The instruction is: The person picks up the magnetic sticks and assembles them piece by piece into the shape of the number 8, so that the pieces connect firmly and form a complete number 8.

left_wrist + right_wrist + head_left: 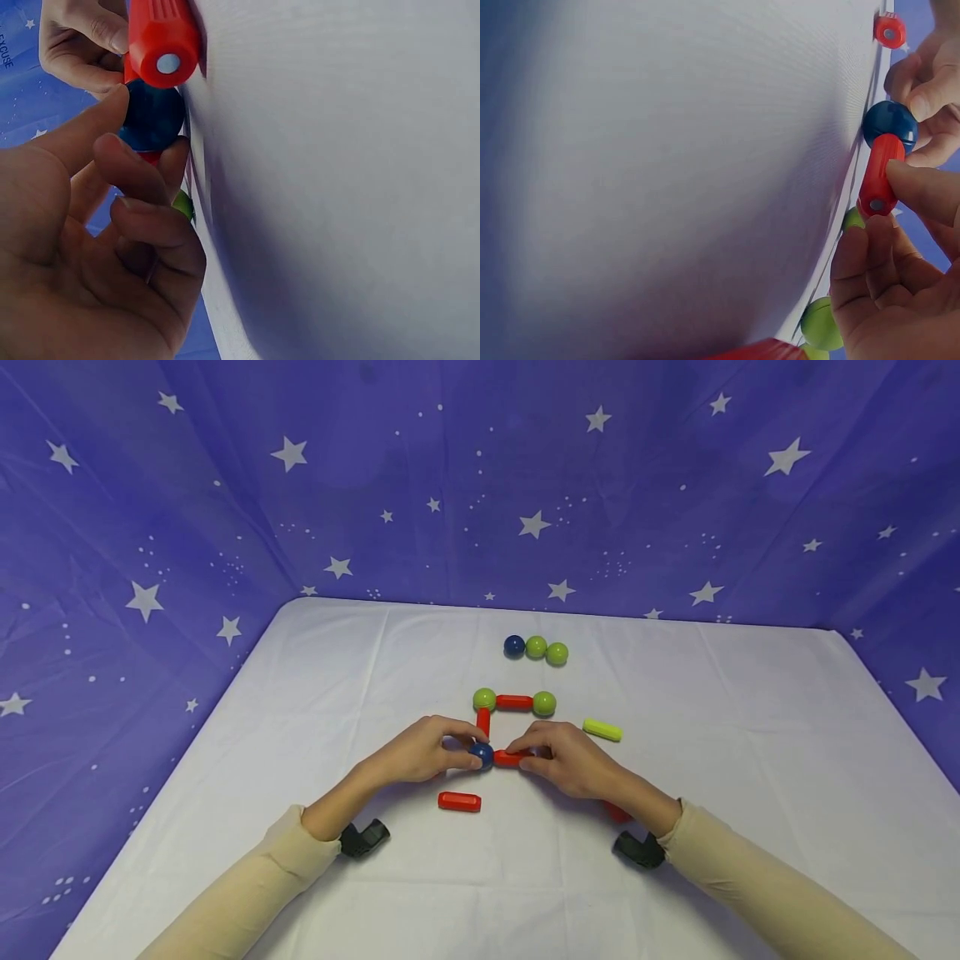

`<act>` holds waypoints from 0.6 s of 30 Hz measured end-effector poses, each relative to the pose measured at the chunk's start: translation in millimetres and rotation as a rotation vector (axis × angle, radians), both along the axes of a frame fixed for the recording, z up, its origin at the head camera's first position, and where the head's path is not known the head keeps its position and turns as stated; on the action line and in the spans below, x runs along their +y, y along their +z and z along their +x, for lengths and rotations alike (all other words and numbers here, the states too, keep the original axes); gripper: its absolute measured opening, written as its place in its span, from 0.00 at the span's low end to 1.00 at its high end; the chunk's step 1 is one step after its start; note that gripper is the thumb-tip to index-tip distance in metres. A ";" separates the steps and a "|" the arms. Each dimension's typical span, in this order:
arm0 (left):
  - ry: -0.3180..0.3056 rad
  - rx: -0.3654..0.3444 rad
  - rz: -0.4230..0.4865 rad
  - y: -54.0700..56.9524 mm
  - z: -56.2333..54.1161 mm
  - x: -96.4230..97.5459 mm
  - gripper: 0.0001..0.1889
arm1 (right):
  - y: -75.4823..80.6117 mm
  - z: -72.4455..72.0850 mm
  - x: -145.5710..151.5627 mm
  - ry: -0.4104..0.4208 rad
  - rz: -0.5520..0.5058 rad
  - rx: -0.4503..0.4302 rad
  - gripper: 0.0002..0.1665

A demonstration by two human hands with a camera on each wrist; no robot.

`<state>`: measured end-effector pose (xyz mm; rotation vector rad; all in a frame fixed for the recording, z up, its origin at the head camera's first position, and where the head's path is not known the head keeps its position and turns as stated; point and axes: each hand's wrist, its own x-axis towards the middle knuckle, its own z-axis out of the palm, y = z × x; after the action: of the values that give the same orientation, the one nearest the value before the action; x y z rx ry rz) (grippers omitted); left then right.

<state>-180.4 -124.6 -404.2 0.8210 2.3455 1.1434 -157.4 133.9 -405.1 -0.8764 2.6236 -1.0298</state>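
My left hand (424, 750) pinches a dark blue ball (482, 755) between thumb and fingers. A red stick (508, 759) with a metal disc in its end meets the ball's right side, and my right hand (567, 758) holds that stick by thumb and fingers. Another red stick (483, 723) runs from the blue ball back to a green ball (484, 699). From there a third red stick (514, 702) leads right to a second green ball (544, 702). In the right wrist view the held stick (882, 174) butts end-on against the blue ball (890, 126).
A loose red stick (459, 802) lies in front of the left hand; another (618, 812) is partly hidden under the right wrist. A yellow-green stick (602, 730) lies to the right. Farther back, a blue ball (514, 647) and two green balls (536, 647) form a row.
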 end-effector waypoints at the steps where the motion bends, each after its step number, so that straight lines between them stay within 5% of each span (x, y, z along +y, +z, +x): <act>1: 0.001 0.001 0.001 -0.1 0.1 0.0 0.15 | 0.1 0.0 0.0 0.001 0.001 0.000 0.15; 18: 0.011 -0.027 0.021 0.6 1.3 -0.4 0.15 | 3.3 -0.3 0.6 -0.013 -0.014 -0.014 0.14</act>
<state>-179.2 -124.9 -403.6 0.7952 2.3229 1.1781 -157.7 134.5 -401.9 -0.8526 2.6172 -1.0545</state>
